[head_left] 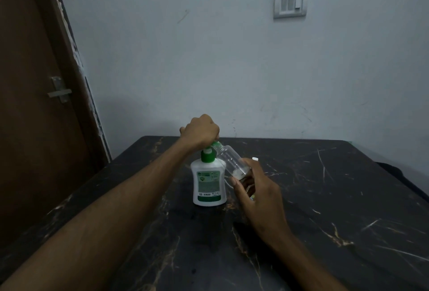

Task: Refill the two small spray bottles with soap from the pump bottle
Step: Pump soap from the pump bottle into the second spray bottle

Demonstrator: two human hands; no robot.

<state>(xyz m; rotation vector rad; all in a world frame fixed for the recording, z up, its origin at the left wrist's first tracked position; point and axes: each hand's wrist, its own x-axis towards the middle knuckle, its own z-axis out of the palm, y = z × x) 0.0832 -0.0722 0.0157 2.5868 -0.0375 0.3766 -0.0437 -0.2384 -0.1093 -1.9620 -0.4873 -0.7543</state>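
Note:
A white pump bottle [209, 184] with a green collar and label stands upright on the black marble table [325, 197]. My left hand [200, 132] is closed over its pump head, pressing from above. My right hand [257, 188] holds a small clear spray bottle [232, 160] by its base, tilted so its open neck sits at the green pump nozzle. A little white soap lies in the bottom of the clear bottle. A small white cap [255, 158] shows just behind my right hand. A second spray bottle is not visible.
The table's back edge meets a pale wall with a switch plate [290, 2]. A brown door [34, 81] with a metal latch stands to the left. A dark object lies beyond the table's right edge [394, 174].

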